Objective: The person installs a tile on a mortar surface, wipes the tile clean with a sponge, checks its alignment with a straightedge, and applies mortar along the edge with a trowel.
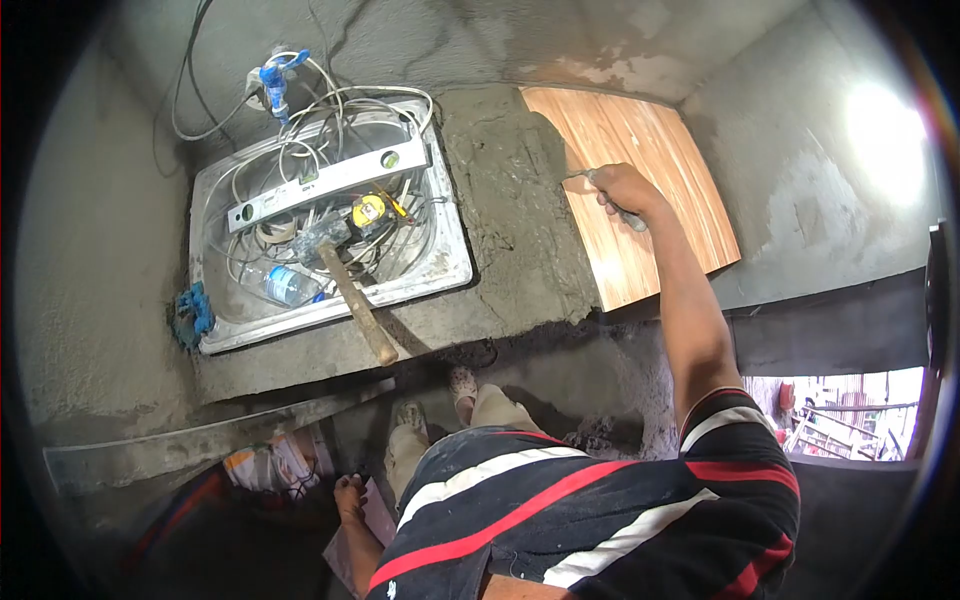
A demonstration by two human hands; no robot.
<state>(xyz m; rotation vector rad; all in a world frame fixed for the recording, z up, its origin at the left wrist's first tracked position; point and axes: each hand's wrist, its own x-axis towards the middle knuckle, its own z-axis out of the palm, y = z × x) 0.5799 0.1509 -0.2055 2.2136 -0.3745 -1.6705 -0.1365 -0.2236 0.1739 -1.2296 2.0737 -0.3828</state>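
My right hand [625, 190] is closed around the handle of a trowel [632, 219]. The trowel's thin neck points left, over the edge of a wood-patterned tile [660, 150]; its blade is hard to tell from the grey mortar. This tile lies on the ledge against the back wall. Rough wet mortar [510, 200] spreads directly to its left. Low at my side, my left hand [350, 497] has curled fingers, and what they hold, if anything, cannot be made out. A pale flat piece [378, 515] shows beside and behind that hand.
A white-rimmed basin [455, 240] left of the mortar holds cables, a bottle [285, 285] and a tape measure [368, 210]. A spirit level [330, 185] and a hammer [355, 300] lie across it. A long straight board [200, 440] sits below the ledge.
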